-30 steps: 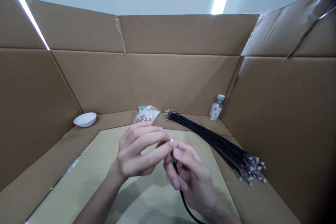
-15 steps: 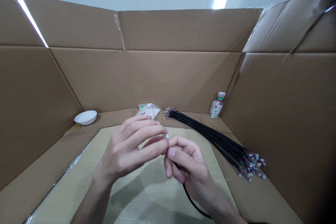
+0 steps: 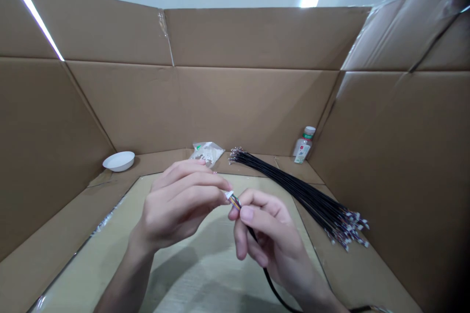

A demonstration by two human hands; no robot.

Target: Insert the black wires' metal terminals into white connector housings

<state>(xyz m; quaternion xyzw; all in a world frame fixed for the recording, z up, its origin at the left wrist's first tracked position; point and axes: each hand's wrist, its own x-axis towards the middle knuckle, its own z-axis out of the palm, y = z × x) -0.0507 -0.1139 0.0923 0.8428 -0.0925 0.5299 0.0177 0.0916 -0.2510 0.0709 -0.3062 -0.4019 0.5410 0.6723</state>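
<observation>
Between the thumb and index finger of my right hand point(image 3: 270, 237) is a black cable point(image 3: 270, 281), pinched near its end. Several thin coloured wires point(image 3: 235, 201) come out of the sheath there and run into a small white connector point(image 3: 229, 194). The fingertips of my left hand point(image 3: 185, 200) close on that connector, hiding part of it. From my right hand the cable hangs down and curves to the lower right, where loose wire ends show at its other end.
A bundle of black cables point(image 3: 293, 188) with white connectors lies on the right. Behind my hands is a clear plastic bag of small white parts point(image 3: 208, 152). A white bowl point(image 3: 118, 161) stands back left, a bottle point(image 3: 303, 145) back right. Cardboard walls point(image 3: 257, 107) surround the table point(image 3: 205, 279).
My left fingers have drawn in around the white connector, and my right hand has shifted slightly right and down. The coloured wires between them are now exposed.
</observation>
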